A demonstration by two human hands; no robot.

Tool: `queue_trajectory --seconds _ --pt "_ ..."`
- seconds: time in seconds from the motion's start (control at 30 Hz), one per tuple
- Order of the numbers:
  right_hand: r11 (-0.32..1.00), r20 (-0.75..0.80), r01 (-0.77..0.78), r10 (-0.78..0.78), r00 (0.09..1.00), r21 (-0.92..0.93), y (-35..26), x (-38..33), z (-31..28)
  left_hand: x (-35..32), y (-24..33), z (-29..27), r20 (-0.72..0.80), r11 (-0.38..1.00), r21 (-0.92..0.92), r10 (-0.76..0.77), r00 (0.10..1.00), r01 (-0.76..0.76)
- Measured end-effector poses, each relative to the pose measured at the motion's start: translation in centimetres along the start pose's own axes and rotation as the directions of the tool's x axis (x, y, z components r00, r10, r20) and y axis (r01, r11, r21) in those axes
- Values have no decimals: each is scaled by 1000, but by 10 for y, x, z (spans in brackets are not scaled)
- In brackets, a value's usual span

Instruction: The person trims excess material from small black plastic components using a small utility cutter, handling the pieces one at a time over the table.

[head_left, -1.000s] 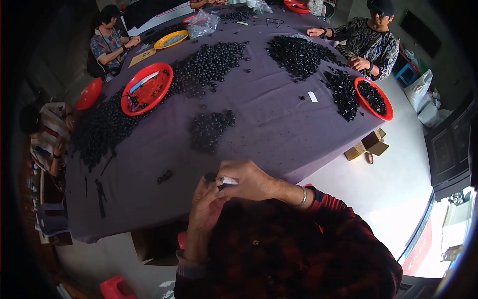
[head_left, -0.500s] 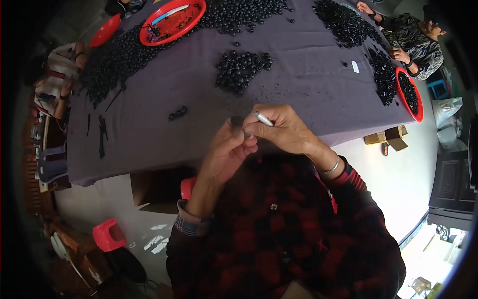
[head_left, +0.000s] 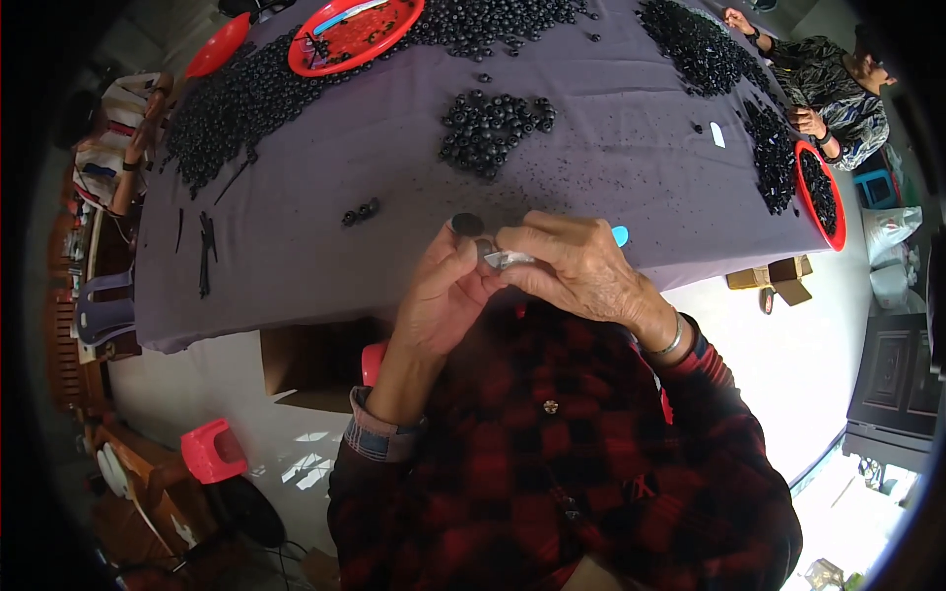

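Over the near edge of the table, my left hand (head_left: 440, 286) is closed, pinching a small round black part (head_left: 466, 225) between thumb and fingers. My right hand (head_left: 581, 261) is wrapped round a knife; its silvery blade (head_left: 507, 259) points left and touches or nearly touches the piece at my left fingertips. The knife's light blue handle end (head_left: 620, 235) sticks out behind the right hand. Most of the handle is hidden by the fingers. Just beyond my hands lies a heap of round black parts (head_left: 483, 138), with a few more parts (head_left: 361, 212) to the left.
A grey-purple cloth (head_left: 325, 256) covers the table. Larger heaps of black parts (head_left: 236, 118) and narrow black pieces (head_left: 695, 49) lie farther off. A red basin (head_left: 307, 67) holds a blue tool; another red basin (head_left: 836, 236) stands right. Co-workers sit at both sides.
The right hand has turned the knife, so the blade now lies at the left fingertips and the blue handle end shows. My view has shifted slightly.
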State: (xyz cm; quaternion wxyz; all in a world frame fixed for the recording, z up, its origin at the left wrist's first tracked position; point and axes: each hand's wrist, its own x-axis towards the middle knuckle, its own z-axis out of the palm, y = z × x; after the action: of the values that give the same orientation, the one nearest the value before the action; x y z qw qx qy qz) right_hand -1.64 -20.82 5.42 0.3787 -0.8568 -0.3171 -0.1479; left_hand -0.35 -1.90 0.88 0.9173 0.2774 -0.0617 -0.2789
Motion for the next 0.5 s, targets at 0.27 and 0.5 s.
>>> queue_trajectory --seconds 0.27,0.5 --pt "1000 -26 1 -2 1000 -31 3 -1 4 2 -2 -5 27 1000 -19 5 1000 -5" --pt "995 -13 -18 19 1000 99 10 -4 11 4 -4 -14 51 999 -41 -14 999 16"
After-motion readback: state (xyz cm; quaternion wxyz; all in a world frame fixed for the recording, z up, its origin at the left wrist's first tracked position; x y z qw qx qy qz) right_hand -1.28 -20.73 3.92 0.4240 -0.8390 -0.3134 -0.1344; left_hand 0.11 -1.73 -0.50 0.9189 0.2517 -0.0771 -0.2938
